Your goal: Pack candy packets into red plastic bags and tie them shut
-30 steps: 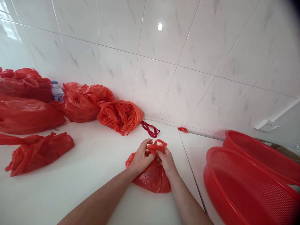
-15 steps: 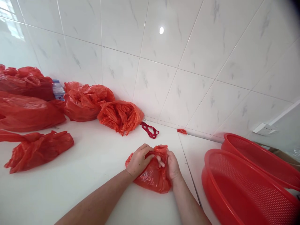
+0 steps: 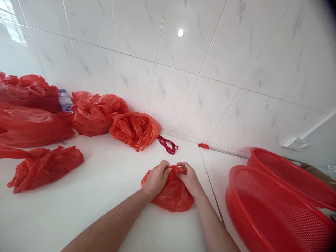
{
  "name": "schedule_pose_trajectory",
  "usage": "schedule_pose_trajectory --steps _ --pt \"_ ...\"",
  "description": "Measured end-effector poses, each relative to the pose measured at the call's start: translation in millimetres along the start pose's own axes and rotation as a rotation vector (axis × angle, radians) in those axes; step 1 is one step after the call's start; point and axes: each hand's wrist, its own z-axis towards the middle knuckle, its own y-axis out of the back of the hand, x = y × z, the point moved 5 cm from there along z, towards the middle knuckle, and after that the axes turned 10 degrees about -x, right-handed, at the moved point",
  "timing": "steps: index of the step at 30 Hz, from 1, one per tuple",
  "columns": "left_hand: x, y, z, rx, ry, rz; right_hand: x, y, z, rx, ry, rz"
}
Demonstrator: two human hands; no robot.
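A red plastic bag (image 3: 174, 196) rests on the white tabletop, its body rounded and its top gathered. My left hand (image 3: 157, 179) is closed on the upper left of the bag, thumb and fingers pinching the plastic. On the other side, my right hand (image 3: 189, 176) pinches the top right edge between thumb and fingers. What the bag contains cannot be made out through the plastic. Just beyond my hands lies a dark red looped strap (image 3: 169, 147), touched by neither hand.
Several red bags line the wall at left, including a crumpled one (image 3: 135, 129); a flattened one (image 3: 49, 168) lies nearer. A water bottle (image 3: 65, 100) stands among them. At right are two red mesh baskets (image 3: 232, 196). A red scrap (image 3: 204, 146) sits by the wall.
The bag's raised loop at the top has gone down. My right hand's fingers, earlier poking through the bag's top, have shifted to pinch its upper right edge. My left hand has kept its place.
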Motion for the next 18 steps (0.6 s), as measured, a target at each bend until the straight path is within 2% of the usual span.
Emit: schedule_pose_trajectory --steps 2,4,7,10,12,14,18 --pt "-5 -2.7 -2 0.042 -0.073 0.033 -2 3 3 -0.123 0.028 -0.116" --pt "-10 -4.6 -4 0.071 -0.142 0.076 -1 4 5 -0.173 0.067 -0.142" --pt "-12 -4.8 -5 0.070 -0.215 0.126 2 3 3 -0.073 0.069 0.033" --pt "-14 -3.6 -4 0.049 -0.286 0.136 2 1 -2 0.101 -0.077 0.378" --pt "-15 -2.3 -4 0.028 -0.341 0.120 2 5 -2 0.106 -0.129 0.537" --pt "-17 1.1 -3 -0.026 -0.385 0.096 -3 18 3 -0.048 -0.118 0.501" --pt "-17 12.1 0 -0.180 -0.424 0.079 -21 57 16 -0.428 -0.084 0.233"
